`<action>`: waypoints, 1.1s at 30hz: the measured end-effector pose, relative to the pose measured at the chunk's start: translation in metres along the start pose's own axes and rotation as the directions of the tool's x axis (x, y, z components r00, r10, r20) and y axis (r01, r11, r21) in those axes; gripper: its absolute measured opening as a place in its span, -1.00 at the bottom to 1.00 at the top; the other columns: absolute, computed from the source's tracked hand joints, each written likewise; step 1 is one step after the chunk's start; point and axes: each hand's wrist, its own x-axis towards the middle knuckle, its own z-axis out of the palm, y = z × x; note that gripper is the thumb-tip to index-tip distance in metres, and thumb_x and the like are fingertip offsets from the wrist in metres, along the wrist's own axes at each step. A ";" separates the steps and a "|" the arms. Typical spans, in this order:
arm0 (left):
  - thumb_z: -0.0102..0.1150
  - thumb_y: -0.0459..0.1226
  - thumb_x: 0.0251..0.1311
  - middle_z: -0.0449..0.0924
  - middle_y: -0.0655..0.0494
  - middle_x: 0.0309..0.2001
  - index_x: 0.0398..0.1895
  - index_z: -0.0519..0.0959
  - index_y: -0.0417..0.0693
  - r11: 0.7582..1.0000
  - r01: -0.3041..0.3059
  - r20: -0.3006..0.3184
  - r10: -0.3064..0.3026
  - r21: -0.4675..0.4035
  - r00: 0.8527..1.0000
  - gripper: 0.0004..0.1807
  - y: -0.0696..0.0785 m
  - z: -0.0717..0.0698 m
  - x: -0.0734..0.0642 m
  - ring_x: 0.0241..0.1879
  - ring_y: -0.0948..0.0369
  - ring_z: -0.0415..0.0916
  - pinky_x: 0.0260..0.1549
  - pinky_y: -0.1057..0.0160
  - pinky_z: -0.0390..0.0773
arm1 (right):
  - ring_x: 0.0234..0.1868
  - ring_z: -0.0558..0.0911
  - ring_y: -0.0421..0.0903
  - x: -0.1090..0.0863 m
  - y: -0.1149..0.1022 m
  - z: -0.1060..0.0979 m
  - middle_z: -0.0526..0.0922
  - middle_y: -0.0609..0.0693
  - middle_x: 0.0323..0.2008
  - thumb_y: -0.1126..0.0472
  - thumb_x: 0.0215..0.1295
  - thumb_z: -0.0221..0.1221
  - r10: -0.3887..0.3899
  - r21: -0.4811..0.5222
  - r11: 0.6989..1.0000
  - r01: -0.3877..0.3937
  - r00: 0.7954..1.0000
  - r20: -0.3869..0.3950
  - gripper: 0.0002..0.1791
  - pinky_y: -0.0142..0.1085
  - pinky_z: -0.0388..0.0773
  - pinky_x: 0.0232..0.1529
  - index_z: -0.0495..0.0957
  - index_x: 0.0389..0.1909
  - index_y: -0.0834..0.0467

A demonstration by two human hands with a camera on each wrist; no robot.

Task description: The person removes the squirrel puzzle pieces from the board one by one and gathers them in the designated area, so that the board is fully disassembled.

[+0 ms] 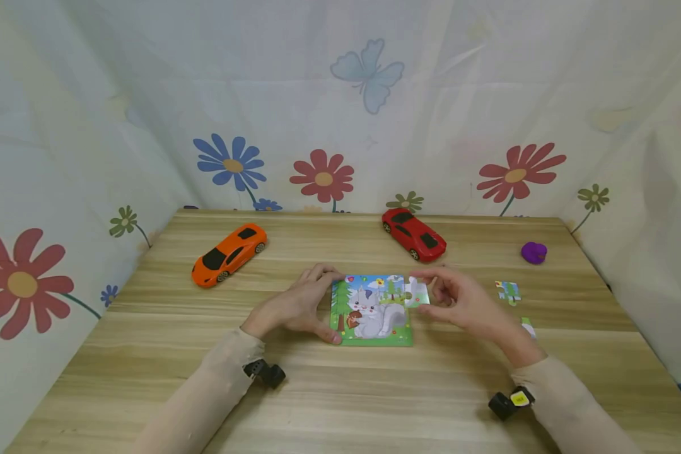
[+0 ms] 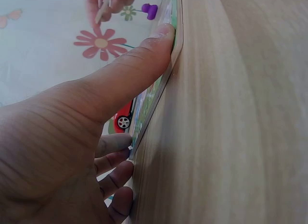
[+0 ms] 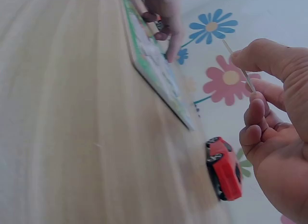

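Note:
A small jigsaw puzzle (image 1: 374, 342) with a grey squirrel picture lies on the table. My left hand (image 1: 297, 302) holds it at the left side, thumb at the near corner and fingers at the far corner. Between thumb and fingers, my right hand (image 1: 465, 299) pinches a puzzle piece (image 1: 417, 292). That piece overlaps the puzzle's upper right part in the head view. The right wrist view shows the thin piece (image 3: 248, 80) edge-on, raised above the puzzle board (image 3: 161, 94). Two loose pieces, one with trees (image 1: 509, 290) and one green and white (image 1: 526, 326), lie right of my right hand.
An orange toy car (image 1: 229, 255) stands at the back left of the wooden table (image 1: 374, 403). Behind the puzzle is a red toy car (image 1: 414, 235). A small purple toy (image 1: 534, 253) sits at the back right. Flower-printed cloth (image 1: 369, 126) surrounds the table's back and sides.

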 end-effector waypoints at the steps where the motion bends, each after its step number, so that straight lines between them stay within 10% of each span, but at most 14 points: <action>1: 0.84 0.22 -0.13 0.09 -0.06 0.69 0.77 0.18 -0.08 1.000 0.000 0.000 0.000 0.002 1.000 0.45 0.000 -0.001 -0.001 0.60 -0.09 0.12 0.63 -0.20 0.26 | -0.30 0.47 -0.03 0.000 -0.002 -0.003 0.46 0.07 -0.32 0.38 0.33 0.54 -0.002 -0.007 1.000 0.002 1.000 -0.012 -0.38 -0.37 0.44 -0.33 0.65 0.40 0.16; 33: 0.84 0.22 -0.15 0.07 -0.06 0.70 0.77 0.17 -0.06 1.000 0.005 -0.005 -0.005 -0.004 1.000 0.47 -0.003 0.001 0.001 0.61 -0.09 0.10 0.64 -0.22 0.24 | -0.33 0.48 -0.13 -0.104 0.000 -0.111 0.45 -0.04 -0.24 0.70 0.28 0.37 -0.046 -0.116 0.993 0.017 0.967 -0.250 -0.23 -0.28 0.40 -0.45 0.53 0.52 0.29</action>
